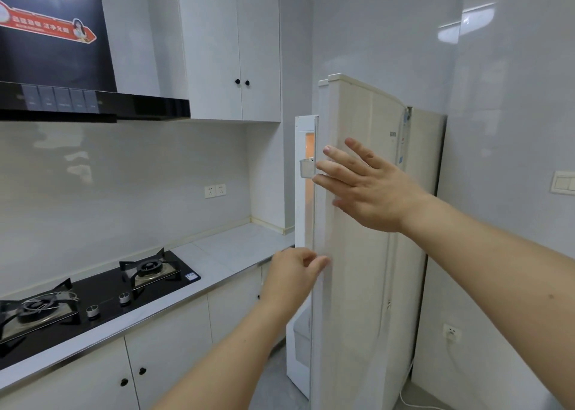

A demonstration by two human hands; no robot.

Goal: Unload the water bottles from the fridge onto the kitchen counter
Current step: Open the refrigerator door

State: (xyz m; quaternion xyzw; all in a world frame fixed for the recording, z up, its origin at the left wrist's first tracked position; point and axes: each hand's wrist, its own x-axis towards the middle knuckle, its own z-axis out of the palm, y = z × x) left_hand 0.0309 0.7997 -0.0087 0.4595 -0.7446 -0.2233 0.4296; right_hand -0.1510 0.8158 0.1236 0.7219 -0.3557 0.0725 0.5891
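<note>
A cream fridge (413, 223) stands at the right end of the kitchen counter (236, 247). Its door (345, 285) is partly ajar, edge-on to me, and a narrow lit gap shows a slice of the inside. My left hand (294, 274) pinches the door's edge at about counter height. My right hand (367, 185) lies flat with fingers spread against the door's outer face higher up. A clear door-shelf bin (306, 168) shows in the gap. No water bottles are visible; the door hides the fridge's contents.
A black gas hob (93, 297) with two burners is set into the counter at left, under a black range hood (93, 104). White wall cabinets (233, 45) hang above, base cabinets (174, 341) below. The tiled wall at right carries a switch (563, 182) and a socket (451, 332).
</note>
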